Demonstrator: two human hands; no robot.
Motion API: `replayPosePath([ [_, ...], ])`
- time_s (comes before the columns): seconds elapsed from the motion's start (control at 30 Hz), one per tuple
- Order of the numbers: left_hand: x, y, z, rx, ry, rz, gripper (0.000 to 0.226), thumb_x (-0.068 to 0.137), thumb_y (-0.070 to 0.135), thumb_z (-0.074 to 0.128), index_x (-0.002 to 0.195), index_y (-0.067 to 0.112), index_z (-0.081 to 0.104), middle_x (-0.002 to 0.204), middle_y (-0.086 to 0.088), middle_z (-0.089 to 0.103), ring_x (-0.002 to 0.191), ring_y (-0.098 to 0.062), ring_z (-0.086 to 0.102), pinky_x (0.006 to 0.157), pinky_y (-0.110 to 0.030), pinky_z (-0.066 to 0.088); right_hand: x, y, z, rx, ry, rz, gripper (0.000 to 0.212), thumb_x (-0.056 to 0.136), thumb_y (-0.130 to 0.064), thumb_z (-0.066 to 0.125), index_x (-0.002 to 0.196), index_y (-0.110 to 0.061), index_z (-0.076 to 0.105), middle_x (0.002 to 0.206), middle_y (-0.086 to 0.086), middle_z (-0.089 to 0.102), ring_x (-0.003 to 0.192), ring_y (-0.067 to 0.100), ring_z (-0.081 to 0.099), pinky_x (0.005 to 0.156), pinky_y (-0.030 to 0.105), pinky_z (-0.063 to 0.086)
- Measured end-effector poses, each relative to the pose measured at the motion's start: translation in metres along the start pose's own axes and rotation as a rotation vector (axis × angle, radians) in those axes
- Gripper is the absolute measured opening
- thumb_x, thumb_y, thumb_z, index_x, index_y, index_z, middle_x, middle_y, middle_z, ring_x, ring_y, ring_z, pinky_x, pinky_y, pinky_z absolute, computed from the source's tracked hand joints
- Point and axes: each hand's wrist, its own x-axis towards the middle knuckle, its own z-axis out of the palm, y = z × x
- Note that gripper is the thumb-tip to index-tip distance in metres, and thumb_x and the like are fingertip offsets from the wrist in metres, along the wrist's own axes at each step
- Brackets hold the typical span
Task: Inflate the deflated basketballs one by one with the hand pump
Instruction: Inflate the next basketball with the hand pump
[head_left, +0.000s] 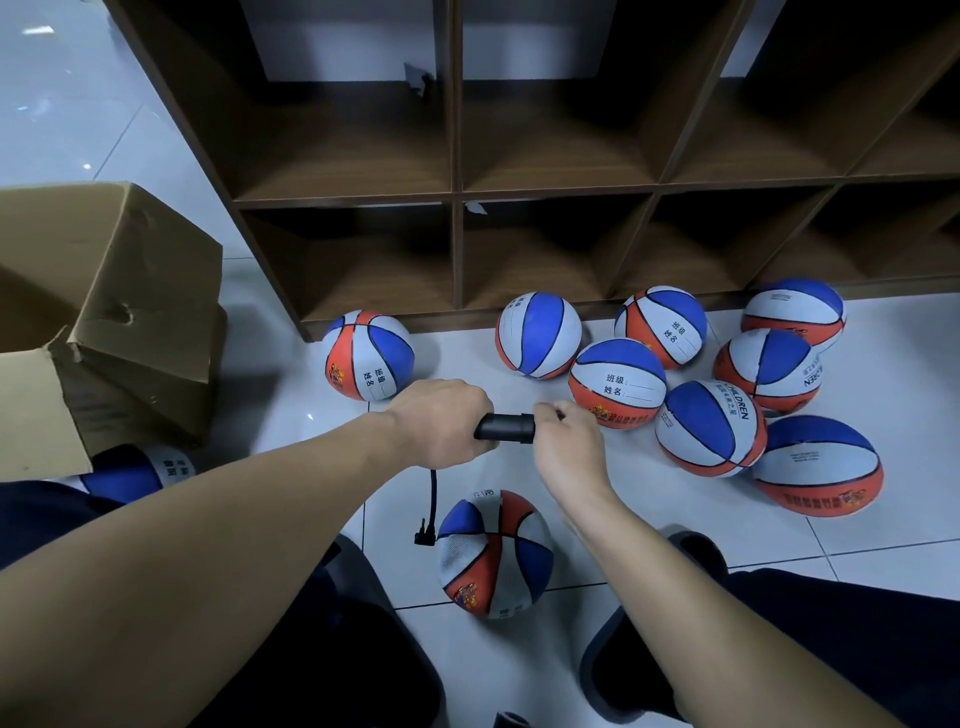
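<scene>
The left hand (441, 421) curls its fingers round the black plastic handle of the hand pump (506, 428), gripping it from the left. The right hand (563, 441) meets the handle's right end with fingers bent in; they seem to pinch that end, though the fingertips are hidden behind the hand. A thin black hose (430, 501) hangs from under the left hand down to an angled black nozzle just beside the left edge of a blue, white and orange rubber basketball (493, 553) lying on the white tiled floor (649, 525) between the person's dark-clad knees; whether the nozzle touches it is unclear. Far right, a cluster of seven matching balls (709, 428) lies close together near the foot of a dark brown wooden cubby shelf (454, 197). One more ball (368, 356) sits apart to the left. An open brown cardboard box (104, 312) stands at the left.
</scene>
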Motion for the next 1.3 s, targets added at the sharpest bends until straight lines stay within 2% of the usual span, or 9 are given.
replayPosePath([
  [0.1,0.001,-0.003,0.0,-0.02,-0.002,0.005,0.028,0.1,0.05,0.061,0.085,0.026,0.064,0.072,0.006,0.062,0.065,-0.017,0.06,0.055,-0.031,0.043,0.005,-0.002,-0.006,-0.021,-0.02,-0.015,0.035,0.106,-0.029,0.053,0.074,-0.014,0.047,0.066,-0.001,0.048,0.063,0.021,0.045,0.059,0.033,0.038],
  [0.2,0.0,-0.007,0.0,-0.052,-0.01,-0.002,0.025,0.099,0.049,0.063,0.086,0.028,0.064,0.073,0.006,0.062,0.067,-0.018,0.061,0.058,-0.033,0.05,0.013,-0.004,-0.018,-0.059,-0.003,-0.044,0.036,0.102,-0.022,0.053,0.069,-0.016,0.041,0.061,-0.002,0.04,0.061,0.021,0.037,0.058,0.034,0.031],
  [0.33,-0.002,-0.022,-0.001,-0.078,-0.032,-0.053,0.026,0.1,0.046,0.065,0.081,0.029,0.06,0.071,0.007,0.061,0.066,-0.016,0.059,0.056,-0.031,0.043,0.025,-0.004,-0.041,-0.005,0.079,0.001,0.036,0.1,-0.019,0.056,0.07,-0.018,0.037,0.065,-0.001,0.034,0.065,0.021,0.031,0.058,0.032,0.027],
  [0.47,-0.005,-0.033,-0.002,-0.111,-0.052,-0.108,0.023,0.1,0.046,0.066,0.084,0.029,0.064,0.074,0.004,0.065,0.07,-0.019,0.065,0.062,-0.034,0.055,0.033,-0.004,-0.054,0.042,0.162,0.013,0.034,0.101,-0.02,0.058,0.072,-0.01,0.045,0.064,0.001,0.04,0.062,0.019,0.036,0.055,0.03,0.034],
  [0.6,-0.003,-0.019,-0.003,-0.1,0.0,-0.096,0.028,0.101,0.051,0.063,0.083,0.03,0.063,0.072,0.006,0.065,0.068,-0.019,0.065,0.059,-0.032,0.052,0.028,-0.004,-0.045,0.036,0.245,-0.037,0.036,0.1,-0.018,0.054,0.068,-0.012,0.04,0.062,0.001,0.037,0.061,0.02,0.034,0.058,0.036,0.031],
  [0.73,-0.004,-0.008,-0.003,-0.075,-0.01,-0.093,0.03,0.103,0.051,0.06,0.086,0.027,0.066,0.073,0.004,0.064,0.065,-0.019,0.062,0.053,-0.029,0.041,0.016,-0.004,-0.028,-0.023,0.15,-0.091,0.037,0.102,-0.02,0.051,0.069,-0.015,0.036,0.065,-0.001,0.039,0.065,0.02,0.035,0.063,0.038,0.032],
  [0.93,-0.001,0.004,-0.002,-0.02,0.005,-0.052,0.033,0.102,0.05,0.057,0.084,0.024,0.064,0.072,0.004,0.061,0.064,-0.021,0.058,0.052,-0.031,0.036,0.0,-0.006,-0.009,-0.002,0.019,-0.07,0.035,0.104,-0.024,0.05,0.071,-0.016,0.039,0.068,-0.003,0.042,0.066,0.021,0.038,0.062,0.037,0.031],
  [1.07,0.001,0.005,-0.001,-0.027,0.007,-0.028,0.032,0.101,0.049,0.058,0.083,0.023,0.064,0.071,0.003,0.061,0.063,-0.019,0.058,0.053,-0.032,0.039,-0.001,-0.007,-0.004,-0.002,-0.02,-0.028,0.034,0.104,-0.032,0.051,0.075,-0.014,0.047,0.07,-0.001,0.048,0.066,0.022,0.045,0.062,0.036,0.036],
  [1.3,0.002,-0.001,0.002,0.008,-0.001,-0.015,0.031,0.1,0.049,0.06,0.081,0.026,0.062,0.07,0.004,0.06,0.062,-0.018,0.057,0.057,-0.032,0.047,-0.002,-0.002,0.0,0.038,-0.046,0.001,0.038,0.107,-0.037,0.052,0.077,-0.014,0.046,0.071,-0.002,0.046,0.067,0.021,0.044,0.063,0.035,0.035],
])
